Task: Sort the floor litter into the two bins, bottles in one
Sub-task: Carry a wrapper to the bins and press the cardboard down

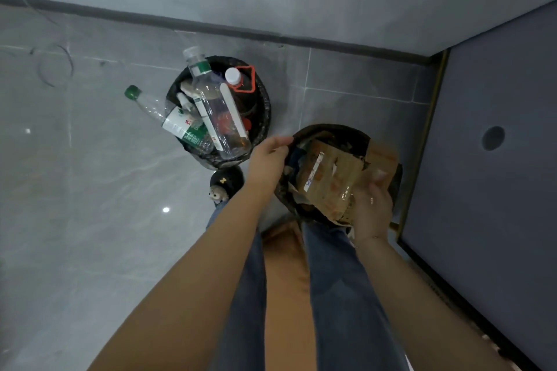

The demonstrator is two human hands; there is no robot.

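Two black bins stand on the grey tiled floor. The left bin (265, 99) is stuffed with several plastic bottles; a tall clear bottle (217, 111) and a green-capped bottle (156, 107) stick out over its rim. The right bin (337, 134) holds crumpled brown cardboard and paper (328, 178). My left hand (268, 159) grips the right bin's near-left rim. My right hand (372, 205) holds the cardboard at its lower right edge, over the bin's opening.
A slipper with a small bear figure (224, 187) is on my foot between the bins. A dark baseboard (211, 25) runs along the wall behind. A dark blue panel with a gold edge (488, 159) stands close on the right. A thin cable (57, 66) lies far left.
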